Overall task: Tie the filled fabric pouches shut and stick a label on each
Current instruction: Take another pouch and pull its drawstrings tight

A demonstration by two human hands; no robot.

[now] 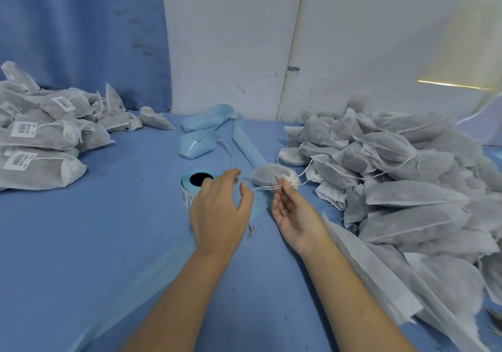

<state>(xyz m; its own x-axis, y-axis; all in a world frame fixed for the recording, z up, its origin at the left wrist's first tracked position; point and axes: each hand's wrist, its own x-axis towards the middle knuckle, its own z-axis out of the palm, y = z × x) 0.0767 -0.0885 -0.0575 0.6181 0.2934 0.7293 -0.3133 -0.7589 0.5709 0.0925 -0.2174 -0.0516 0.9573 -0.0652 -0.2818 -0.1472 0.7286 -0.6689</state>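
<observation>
While labelled pouches [40,134] are heaped far left on the table [108,229], the label roll [195,185] is overhung by the left hand [220,213], fingers [232,173] apart, nothing held. Right of it, one pouch [264,175] is pinched at its gathered neck by the right hand [296,215]; tying is judged unfinished, so its loose drawstring [267,187] must be caught next.

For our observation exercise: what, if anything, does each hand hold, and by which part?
The right hand pinches a fabric pouch by its gathered neck, where the drawstring comes out. The left hand is open and holds nothing.
</observation>
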